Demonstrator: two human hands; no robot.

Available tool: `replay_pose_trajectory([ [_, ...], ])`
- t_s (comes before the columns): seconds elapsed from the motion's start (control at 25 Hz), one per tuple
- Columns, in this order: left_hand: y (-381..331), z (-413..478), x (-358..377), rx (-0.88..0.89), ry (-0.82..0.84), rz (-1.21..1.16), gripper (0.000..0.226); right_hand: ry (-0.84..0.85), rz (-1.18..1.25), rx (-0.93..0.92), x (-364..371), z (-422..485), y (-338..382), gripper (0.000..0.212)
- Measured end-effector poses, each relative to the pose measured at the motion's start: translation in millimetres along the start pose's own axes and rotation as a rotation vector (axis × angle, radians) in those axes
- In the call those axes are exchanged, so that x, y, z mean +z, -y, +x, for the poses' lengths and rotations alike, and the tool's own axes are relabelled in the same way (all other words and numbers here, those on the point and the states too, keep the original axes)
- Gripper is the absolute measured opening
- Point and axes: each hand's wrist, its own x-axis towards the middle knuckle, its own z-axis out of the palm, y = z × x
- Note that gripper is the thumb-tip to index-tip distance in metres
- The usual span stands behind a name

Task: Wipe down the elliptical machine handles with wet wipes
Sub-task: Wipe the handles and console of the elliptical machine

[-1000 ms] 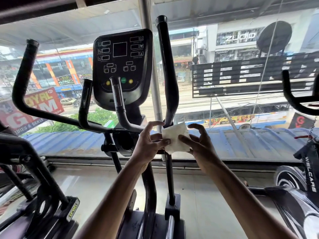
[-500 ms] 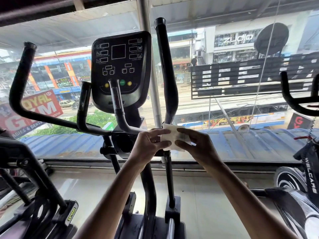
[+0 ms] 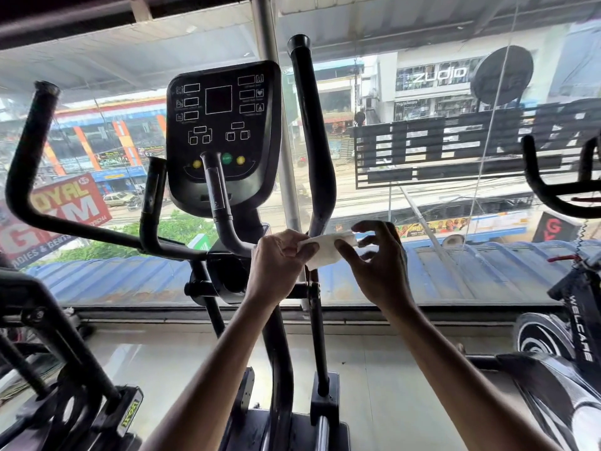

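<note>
Head view, frame centre: wet wipe (image 3: 325, 252) pinched at both ends by left hand (image 3: 276, 265) and right hand (image 3: 379, 271), in front of upright handle (image 3: 312, 141) base. Judged: wiping not begun, all handles left.

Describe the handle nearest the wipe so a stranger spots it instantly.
Find the black console before the window. Just right of it, a tall black handle rises past the console's top. Unlike the curved bars on the left, it is nearly straight, with a white wipe held by its lower end.
</note>
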Motion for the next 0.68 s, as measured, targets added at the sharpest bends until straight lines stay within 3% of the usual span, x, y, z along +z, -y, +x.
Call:
replay_pose_trajectory([
  [0.08, -1, 0, 6, 0.039, -0.076, -0.008, 0.009, -0.136, -0.014, 0.000, 10, -10, 9, 0.033],
  [0.16, -2, 1, 10, 0.073, -0.065, -0.082, 0.012, -0.107, 0.111, 0.090, 20, -15, 21, 0.031],
  [0.36, -11, 2, -3, 0.095, 0.247, -0.153, 0.042, -0.155, 0.276, 0.190, 31, -10, 26, 0.018],
  [0.44, -10, 9, -15, 0.092, 0.137, -0.133, 0.037, -0.237, 0.258, 0.179, 33, -6, 27, 0.011],
  [0.56, -10, 30, -26, 0.070, 0.014, -0.169, 0.026, -0.377, 0.176, -0.033, 36, 5, 33, 0.011],
  [0.68, -17, 59, -23, 0.017, 0.069, -0.246, 0.025, -0.483, 0.036, -0.281, 46, 29, 36, 0.015],
])
